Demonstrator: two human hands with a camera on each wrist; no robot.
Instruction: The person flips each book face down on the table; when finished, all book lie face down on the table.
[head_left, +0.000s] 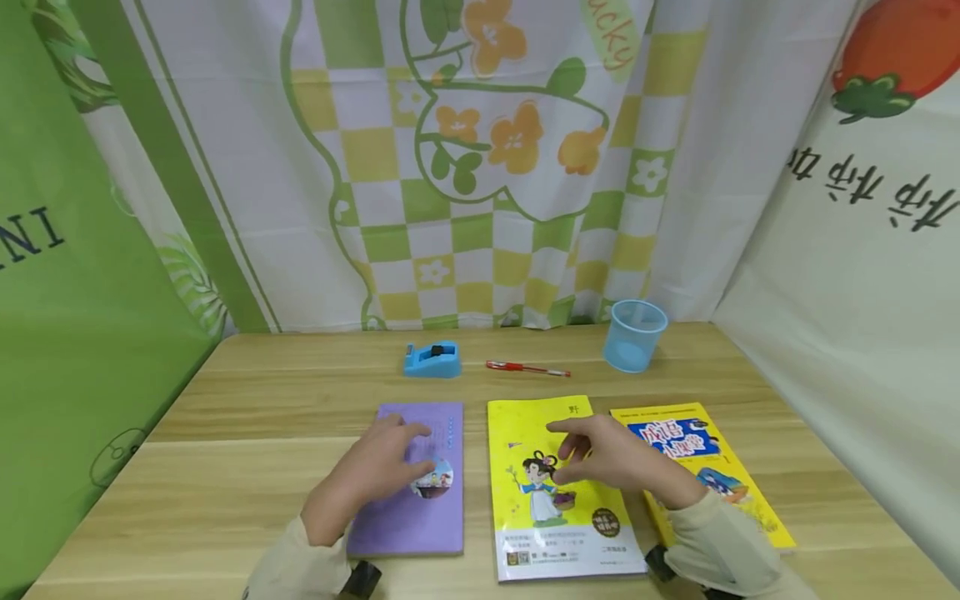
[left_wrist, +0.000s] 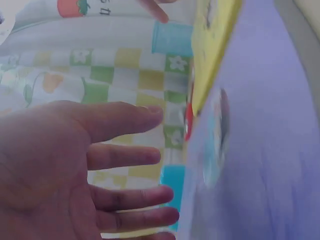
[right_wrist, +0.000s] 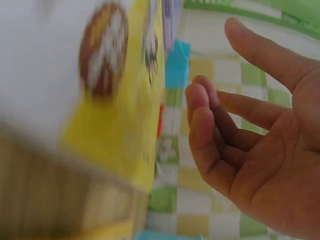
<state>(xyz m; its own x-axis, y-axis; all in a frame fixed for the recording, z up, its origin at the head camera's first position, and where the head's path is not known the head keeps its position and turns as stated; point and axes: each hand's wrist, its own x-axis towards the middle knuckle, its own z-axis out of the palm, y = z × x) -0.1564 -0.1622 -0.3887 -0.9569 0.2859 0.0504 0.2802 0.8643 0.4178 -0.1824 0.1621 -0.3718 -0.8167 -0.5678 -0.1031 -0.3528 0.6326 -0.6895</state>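
Observation:
My left hand [head_left: 386, 458] is over the purple book [head_left: 420, 529] in the head view, fingers spread and nothing between them. In the left wrist view its fingers [left_wrist: 132, 197] are nearly straight, beside the purple cover. My right hand [head_left: 607, 454] hovers over the right side of the yellow book [head_left: 525, 433] with a cartoon girl on its cover. Its fingers [right_wrist: 202, 130] are loosely bent and hold nothing in the right wrist view. Partly behind the right wrist lies a second yellow book [head_left: 738, 483] with a blue title patch, turned at an angle.
Behind the books, a blue tape dispenser [head_left: 432, 361], a red pen [head_left: 528, 368] and a light blue transparent cup [head_left: 634, 337] stand or lie along the back of the wooden table [head_left: 262, 400]. Patterned curtains [head_left: 465, 250] enclose the table's back and sides.

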